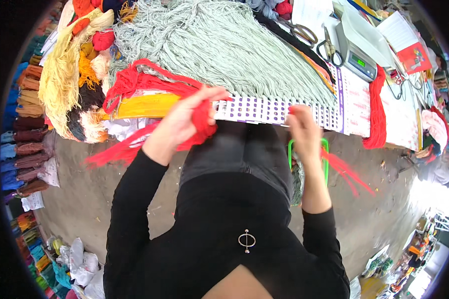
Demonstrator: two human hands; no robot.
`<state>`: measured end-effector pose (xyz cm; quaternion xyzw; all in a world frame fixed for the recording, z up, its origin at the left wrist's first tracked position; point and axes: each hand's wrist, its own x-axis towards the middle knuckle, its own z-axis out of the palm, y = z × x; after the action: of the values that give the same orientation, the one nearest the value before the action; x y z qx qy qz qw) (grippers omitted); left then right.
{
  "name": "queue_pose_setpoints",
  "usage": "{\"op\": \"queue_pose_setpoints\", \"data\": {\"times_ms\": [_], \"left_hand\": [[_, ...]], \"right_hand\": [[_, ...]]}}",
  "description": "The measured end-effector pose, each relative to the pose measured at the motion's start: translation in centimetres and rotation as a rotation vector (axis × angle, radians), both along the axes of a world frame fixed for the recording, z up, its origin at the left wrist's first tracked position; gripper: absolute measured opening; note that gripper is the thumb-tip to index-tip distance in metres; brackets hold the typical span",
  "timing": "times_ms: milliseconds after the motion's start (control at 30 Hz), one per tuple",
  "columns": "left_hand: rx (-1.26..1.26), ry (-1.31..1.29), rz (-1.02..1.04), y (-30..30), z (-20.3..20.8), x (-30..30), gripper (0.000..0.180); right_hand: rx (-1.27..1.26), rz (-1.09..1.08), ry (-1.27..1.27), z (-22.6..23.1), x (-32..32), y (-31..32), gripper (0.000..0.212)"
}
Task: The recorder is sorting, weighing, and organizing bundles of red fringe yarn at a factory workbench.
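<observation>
My left hand [179,122] is closed round a bunch of red yarn [202,119], whose loose ends stream off to the left below the table edge. My right hand [305,133] is raised at the table edge with its fingers curled. Red strands [344,169] trail out past its wrist to the right, blurred by motion. Between the hands runs a white card strip [257,109] with rows of purple-marked holes. Pale grey-green yarn [219,47] is strung along it in a thick fringe. More red yarn [139,82] lies in a loop by my left hand.
Yellow, black and cream hanks [65,74] heap at the left. A digital scale [360,62], black scissors [329,50] and a hanging red hank [378,114] are at the right. A green-rimmed basket [326,164] stands below my right hand. Yarn shelves [27,124] line the left.
</observation>
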<state>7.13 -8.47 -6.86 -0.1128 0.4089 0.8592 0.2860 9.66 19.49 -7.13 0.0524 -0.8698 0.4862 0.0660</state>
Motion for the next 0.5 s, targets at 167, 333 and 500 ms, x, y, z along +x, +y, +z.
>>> {"op": "queue_pose_setpoints", "data": {"times_ms": [167,333,500], "left_hand": [[-0.206,-0.141,-0.040,2.6,-0.9,-0.6,0.042],[-0.348,-0.067,-0.152,2.9,-2.5,-1.9,0.033],[-0.813,0.210,-0.133,5.3,-2.7,-2.1,0.016]], "right_hand": [[-0.206,0.208,-0.237,-3.5,-3.8,-5.9,0.016],[-0.062,0.125,-0.174,-5.0,-4.6,-6.5,0.014],[-0.034,0.097,-0.114,-5.5,-4.3,-6.6,0.013]]}}
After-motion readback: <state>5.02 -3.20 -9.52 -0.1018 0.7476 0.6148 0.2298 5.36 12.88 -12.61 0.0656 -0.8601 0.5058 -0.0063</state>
